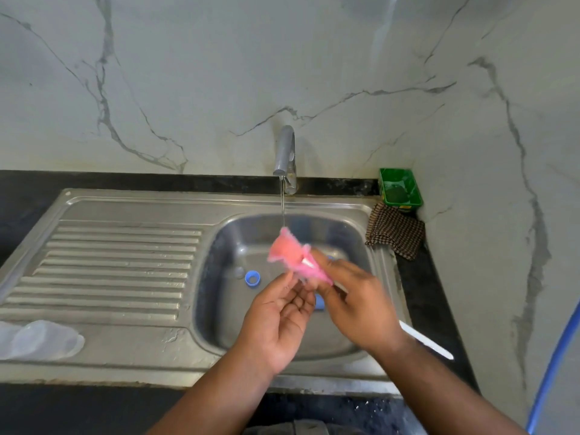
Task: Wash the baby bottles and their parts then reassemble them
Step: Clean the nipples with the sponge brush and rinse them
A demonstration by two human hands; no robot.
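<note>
Over the basin, under the tap: a pink brush (288, 252), its fluffy head tilted up and to the left, blurred by motion.
Water: thin stream (282, 205) falls from the tap (285, 152) onto the top of the brush head.
Right hand (357, 306): fingers wrapped round the brush's white handle just behind the head; the handle's far end (426, 342) sticks out past the wrist, over the right rim of the sink.
Left hand (276, 321): palm up, fingers loosely bent and relaxed, fingertips just beside the underside of the brush head; blur hides whether they touch it.
Basin (219, 246): steel and wet; a blue ring (252, 278) lies on its floor, left of the hands.
Second blue part (319, 302): also in the basin, mostly hidden between the two hands; shape unclear.
Drainboard (119, 262): ribbed steel, left of the basin.
Clear plastic piece (40, 339): lies on its side at the near left corner of the drainboard, partly cut off by the frame edge.
Back right corner: green tray (399, 187) against the wall, checked cloth (395, 230) just in front of it on the black counter (18, 199).
Far right edge: blue hose (552, 365).
</note>
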